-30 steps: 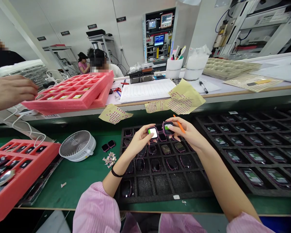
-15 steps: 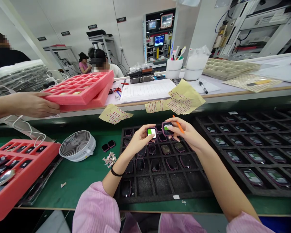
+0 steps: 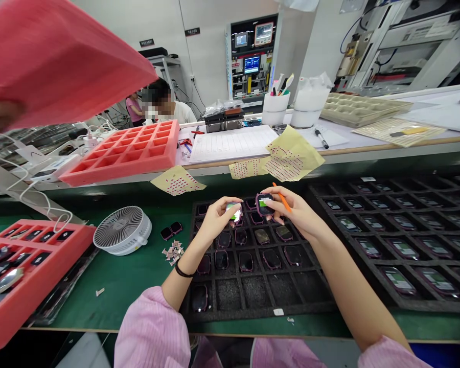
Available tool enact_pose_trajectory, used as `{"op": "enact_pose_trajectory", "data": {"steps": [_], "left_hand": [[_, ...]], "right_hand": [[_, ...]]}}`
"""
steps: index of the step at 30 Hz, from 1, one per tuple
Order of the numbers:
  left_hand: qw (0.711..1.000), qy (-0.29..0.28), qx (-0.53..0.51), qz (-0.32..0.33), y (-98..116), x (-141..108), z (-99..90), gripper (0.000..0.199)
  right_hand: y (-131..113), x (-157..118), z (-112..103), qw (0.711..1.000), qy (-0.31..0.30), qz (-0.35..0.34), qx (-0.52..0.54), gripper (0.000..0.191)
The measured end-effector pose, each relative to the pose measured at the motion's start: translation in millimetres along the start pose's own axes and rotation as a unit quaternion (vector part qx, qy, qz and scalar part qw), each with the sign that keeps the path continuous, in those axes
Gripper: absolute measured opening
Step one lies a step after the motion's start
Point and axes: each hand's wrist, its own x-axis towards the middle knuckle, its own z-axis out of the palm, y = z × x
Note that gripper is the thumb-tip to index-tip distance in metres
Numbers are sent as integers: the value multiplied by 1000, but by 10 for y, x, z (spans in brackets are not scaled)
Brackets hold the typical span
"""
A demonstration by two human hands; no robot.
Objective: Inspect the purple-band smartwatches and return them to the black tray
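My left hand [image 3: 218, 217] is closed on a small watch [image 3: 233, 211] whose lit screen shows white and green, tilted and partly behind my thumb. Beside it, my right hand [image 3: 291, 209] grips a second watch [image 3: 265, 204] with a purple frame and a lit screen; an orange stick [image 3: 282, 197] is held between its fingers too. Both hands are above the far part of a black foam tray [image 3: 230, 313]. Dark watches sit in many of the tray's compartments, while several in its nearest rows hold nothing.
Another black tray [image 3: 373, 301] of watches lies right. To the left are a white fan [image 3: 122, 230], small loose parts [image 3: 173, 251] and a red foam tray [image 3: 61, 260]. A red tray [image 3: 122, 151] rests on the shelf; a person's hand [image 3: 0, 115] holds another red tray [image 3: 72, 61] upper left.
The other person's hand has lifted the upper red tray off the one on the shelf, up and left. The watch in my left hand has turned and shifted slightly left. My right hand is nearly unchanged.
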Motion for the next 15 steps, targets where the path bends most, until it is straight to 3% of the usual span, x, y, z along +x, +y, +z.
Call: {"op": "enact_pose_trajectory", "data": {"steps": [5,15], "left_hand": [[1000,-6,-3,-2,19,-10,-3,35],[996,-90,12,22,-51,16,-63,51]], "right_hand": [[2,2,2,1000,-2,-3,2,36],[9,-2,-15,1000,-2,-3,-1,37]]}}
